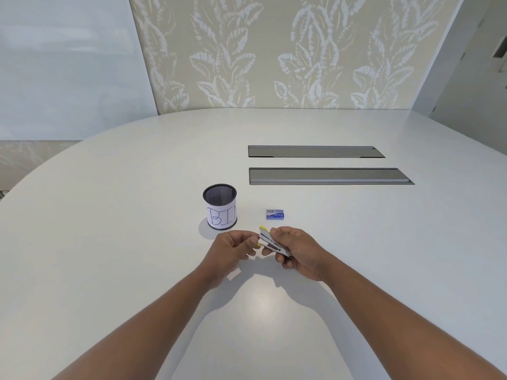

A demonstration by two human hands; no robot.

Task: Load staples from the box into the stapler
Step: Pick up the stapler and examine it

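Bright, even overhead light; soft shadows, faint glare on table; wide-angle bending at edges

Two bare forearms, entering from bottom corners of frame. No sleeves visible anywhere along either arm up to frame edge. No watch, band or bracelet at either wrist. Left hand: bare, no glove, no ring seen on visible fingers. Right hand: bare, no glove, no ring seen. Nails short where visible; detail too small to tell more. No markings, tattoos or bandages made out on arms or hands. Rest of body out of view; clothing not shown.
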